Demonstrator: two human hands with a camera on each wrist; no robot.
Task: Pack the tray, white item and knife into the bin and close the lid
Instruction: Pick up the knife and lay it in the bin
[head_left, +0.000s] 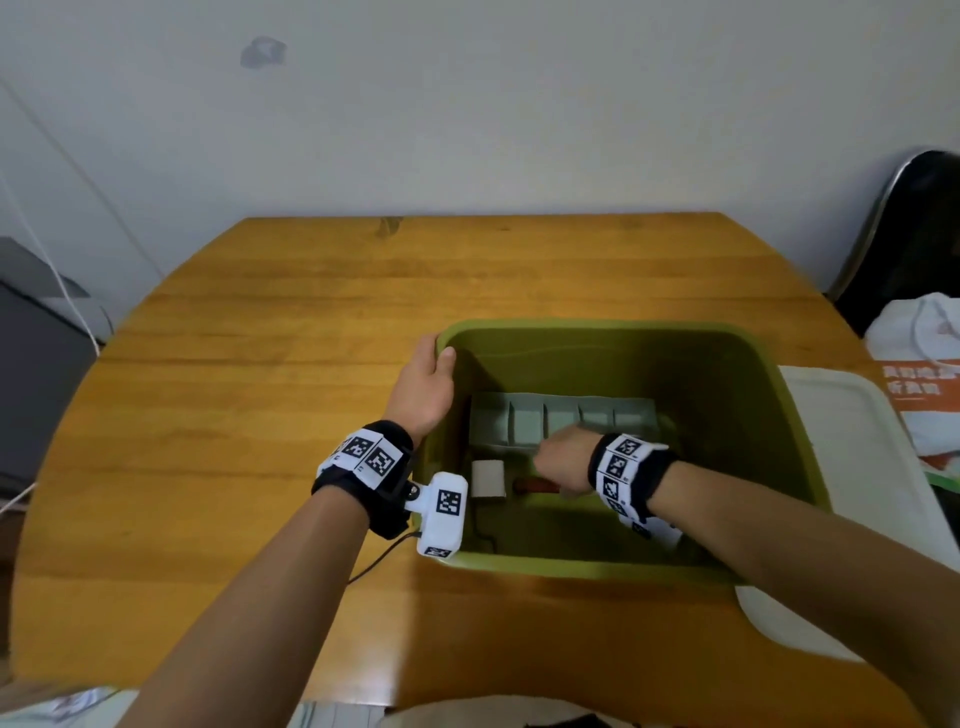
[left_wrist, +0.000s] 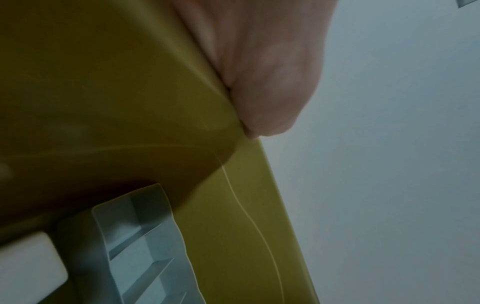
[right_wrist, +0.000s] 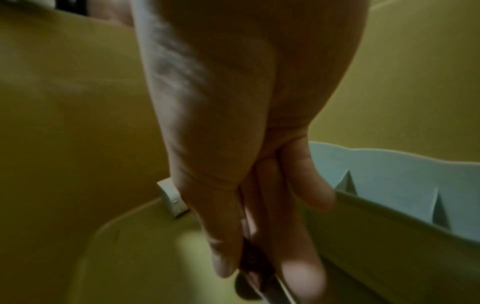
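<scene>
An olive-green bin (head_left: 769, 395) stands open on the wooden table. On its floor lie a pale grey-blue compartment tray (head_left: 561, 421) (left_wrist: 145, 246) (right_wrist: 389, 185) and a small white item (head_left: 488, 478) (left_wrist: 26, 267) (right_wrist: 171, 197). My left hand (head_left: 434, 358) grips the bin's far left corner, its thumb (left_wrist: 259, 82) over the rim. Down inside the bin, my right hand (head_left: 550, 478) (right_wrist: 254, 267) holds a knife (head_left: 532, 486) (right_wrist: 262, 283) by its reddish-brown handle, low over the floor between the white item and the tray. The blade is hidden.
The bin's white lid (head_left: 852, 467) lies flat on the table right of the bin, partly under it. A black chair (head_left: 914, 234) and a white-and-orange bag (head_left: 919, 374) sit at the right edge. A wall stands behind the table.
</scene>
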